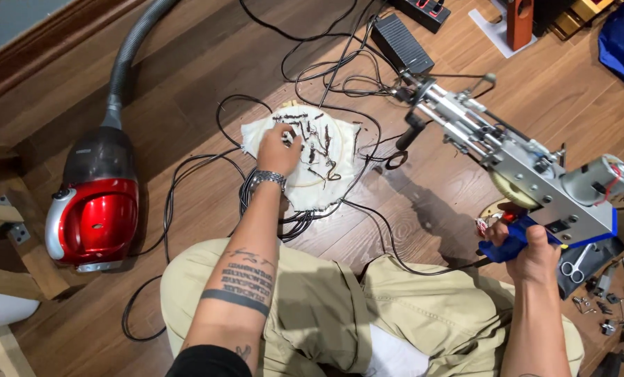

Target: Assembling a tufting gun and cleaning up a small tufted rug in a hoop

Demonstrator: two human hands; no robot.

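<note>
The left hand (278, 149) rests fingers-down on the white cloth stretched in an embroidery hoop (305, 155), pinching at one of the dark yarn tufts near the hoop's upper left; whether anything sits between the fingertips cannot be made out. The right hand (528, 248) is closed around the blue handle of a tufting gun (510, 164), which it holds up well to the right of the hoop, needle end pointing back toward the hoop's far edge.

The hoop lies flat on the wooden floor (207, 70), just beyond the person's knees, with black cables (186, 174) looping around and partly under it. To pick at the tufts cleanly, it seems wise to keep the palm pressing the cloth flat so the hoop does not slide on the cables, and to keep the gun's tip away from the fabric.

A red canister vacuum cleaner (95, 209) stands well left of the hoop. Right of the gun, scissors (573, 269) and small metal parts lie partly cut off by the frame edge; the gun's needle tip is too thin to read against the cables.
</note>
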